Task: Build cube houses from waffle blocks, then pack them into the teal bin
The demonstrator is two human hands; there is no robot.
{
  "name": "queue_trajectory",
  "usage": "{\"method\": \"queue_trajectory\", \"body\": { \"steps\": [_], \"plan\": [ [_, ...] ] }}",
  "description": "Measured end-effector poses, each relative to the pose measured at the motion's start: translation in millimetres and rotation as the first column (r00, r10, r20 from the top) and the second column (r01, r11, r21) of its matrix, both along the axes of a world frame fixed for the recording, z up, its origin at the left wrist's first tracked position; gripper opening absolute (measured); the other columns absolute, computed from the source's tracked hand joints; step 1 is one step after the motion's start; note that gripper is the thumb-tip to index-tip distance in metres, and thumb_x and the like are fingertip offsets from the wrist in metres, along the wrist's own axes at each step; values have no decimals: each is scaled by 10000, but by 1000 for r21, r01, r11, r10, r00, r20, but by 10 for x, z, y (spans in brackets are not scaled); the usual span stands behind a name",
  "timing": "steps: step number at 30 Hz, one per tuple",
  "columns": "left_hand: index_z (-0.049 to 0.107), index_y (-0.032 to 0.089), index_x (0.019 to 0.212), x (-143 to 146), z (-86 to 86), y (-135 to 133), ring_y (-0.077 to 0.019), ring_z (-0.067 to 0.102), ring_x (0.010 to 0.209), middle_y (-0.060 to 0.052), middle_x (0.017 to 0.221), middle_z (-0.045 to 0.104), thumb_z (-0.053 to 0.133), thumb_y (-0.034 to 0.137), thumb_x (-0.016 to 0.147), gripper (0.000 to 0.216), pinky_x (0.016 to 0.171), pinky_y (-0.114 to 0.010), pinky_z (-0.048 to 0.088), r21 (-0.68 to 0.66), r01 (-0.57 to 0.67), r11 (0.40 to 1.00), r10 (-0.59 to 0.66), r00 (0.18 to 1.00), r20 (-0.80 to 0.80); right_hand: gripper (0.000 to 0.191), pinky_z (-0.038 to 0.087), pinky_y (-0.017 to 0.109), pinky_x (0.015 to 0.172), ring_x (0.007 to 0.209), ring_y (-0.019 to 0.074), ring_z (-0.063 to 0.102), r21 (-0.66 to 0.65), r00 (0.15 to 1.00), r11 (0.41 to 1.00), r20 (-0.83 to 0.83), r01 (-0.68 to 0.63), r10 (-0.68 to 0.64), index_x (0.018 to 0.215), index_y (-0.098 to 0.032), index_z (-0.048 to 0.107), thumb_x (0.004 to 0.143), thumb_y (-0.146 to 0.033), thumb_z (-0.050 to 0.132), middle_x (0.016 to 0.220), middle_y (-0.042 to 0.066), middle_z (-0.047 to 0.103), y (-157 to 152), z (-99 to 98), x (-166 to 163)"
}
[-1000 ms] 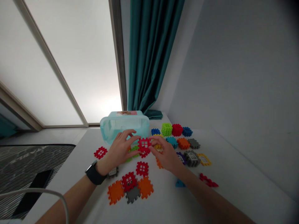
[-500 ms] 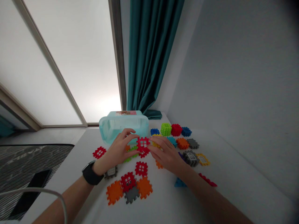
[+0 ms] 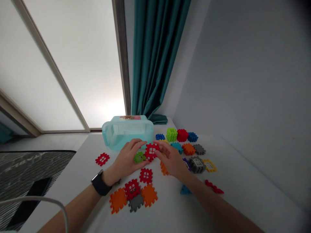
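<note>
A red window-pattern building tile [image 3: 152, 151] is held up between my two hands, above the white table. My left hand [image 3: 128, 157], with a dark watch at its wrist, has its thumb and index finger at the tile's left corners. The fingers of my right hand [image 3: 171, 158] pinch the tile's right edge. Partly inside the curve of my left hand lies a green tile [image 3: 139, 157]. Nearer to me are a loose red window tile [image 3: 146, 175] and a cluster of another red tile [image 3: 132, 189], orange tiles [image 3: 149, 194] and a grey tile [image 3: 136, 203].
A light-blue plastic bin [image 3: 127, 132] lies on its side behind my hands. To the right stand stacks of tiles, among them a lime one [image 3: 171, 134], a red one [image 3: 182, 135] and a grey one [image 3: 197, 164]. A lone red tile [image 3: 102, 159] lies left.
The held red tile has turned and tilted, now showing its face as one tile with the window. Both hands have shifted slightly; my left hand has moved to the right and lower.
</note>
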State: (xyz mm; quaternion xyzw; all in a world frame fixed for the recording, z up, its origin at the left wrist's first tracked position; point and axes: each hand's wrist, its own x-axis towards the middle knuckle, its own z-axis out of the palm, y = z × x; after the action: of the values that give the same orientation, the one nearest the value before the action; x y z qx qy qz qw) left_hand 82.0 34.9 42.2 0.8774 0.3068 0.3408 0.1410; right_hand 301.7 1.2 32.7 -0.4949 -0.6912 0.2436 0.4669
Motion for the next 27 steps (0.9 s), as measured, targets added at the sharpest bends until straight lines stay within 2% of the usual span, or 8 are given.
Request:
{"method": "queue_trajectory", "body": {
  "steps": [3, 8, 10, 12, 14, 16, 20, 27],
  "plan": [
    [490, 232, 1363, 2, -50, 4, -291, 570, 1170, -133, 1299, 558, 703, 382, 877, 551, 999, -455, 498, 80, -11, 997, 15, 999, -47, 297, 580, 316, 695, 739, 174, 657, -114, 991, 992, -128, -61, 46, 1192, -227, 635, 911, -302, 580, 818, 8, 673, 21, -14, -14],
    [564, 240, 1291, -25, -71, 38, -284, 596, 1124, -133, 1274, 572, 669, 453, 907, 451, 964, -443, 518, 135, -31, 990, 39, 997, -60, 302, 588, 317, 725, 761, 166, 671, -134, 986, 983, -134, -122, 104, 1237, -221, 590, 944, -278, 542, 849, 14, 681, 25, -59, -16],
    [576, 223, 1274, -54, -70, 58, -285, 597, 1122, -141, 1275, 570, 673, 459, 905, 449, 958, -440, 524, 171, -28, 985, 36, 998, -47, 322, 599, 340, 769, 827, 180, 682, -32, 995, 995, -27, -97, 96, 1276, -226, 559, 959, -271, 535, 938, 42, 690, 17, -50, 20],
    [580, 214, 1263, -81, -73, 79, -283, 595, 1126, -145, 1278, 566, 683, 438, 901, 437, 962, -439, 528, 211, -25, 977, 33, 999, -36, 332, 587, 407, 890, 981, 219, 674, 174, 982, 980, 178, -99, 67, 1289, -227, 551, 961, -273, 562, 1087, 89, 681, 6, -18, 79],
    [579, 212, 1254, -100, -84, 100, -280, 596, 1126, -142, 1272, 565, 690, 413, 898, 424, 970, -441, 530, 251, -22, 968, 28, 999, -23, 328, 537, 470, 1004, 1122, 260, 631, 367, 918, 912, 395, -185, 27, 1279, -220, 564, 957, -275, 597, 1199, 124, 652, -6, 19, 144],
    [576, 209, 1248, -109, -99, 118, -274, 603, 1104, -139, 1261, 566, 697, 401, 893, 421, 963, -445, 536, 277, -24, 961, 27, 1000, -7, 325, 516, 483, 1042, 1172, 274, 609, 449, 856, 852, 517, -269, -3, 1274, -209, 569, 956, -262, 611, 1231, 137, 642, -13, 45, 191],
    [568, 205, 1253, -111, -111, 133, -258, 601, 1085, -139, 1270, 544, 711, 374, 888, 427, 941, -432, 550, 262, -6, 965, -4, 999, 37, 308, 535, 462, 1022, 1151, 259, 622, 480, 840, 833, 542, -276, -34, 1264, -213, 564, 958, -203, 599, 1222, 127, 649, -13, 44, 215],
    [583, 234, 1248, -110, -69, 126, -238, 581, 1123, -113, 1298, 476, 734, 320, 875, 412, 976, -422, 547, 135, 68, 988, -84, 990, 113, 237, 552, 435, 968, 1091, 236, 632, 529, 883, 802, 470, -277, -5, 1181, -217, 561, 954, -175, 615, 1150, 110, 665, -19, 63, 178]
  ]
}}
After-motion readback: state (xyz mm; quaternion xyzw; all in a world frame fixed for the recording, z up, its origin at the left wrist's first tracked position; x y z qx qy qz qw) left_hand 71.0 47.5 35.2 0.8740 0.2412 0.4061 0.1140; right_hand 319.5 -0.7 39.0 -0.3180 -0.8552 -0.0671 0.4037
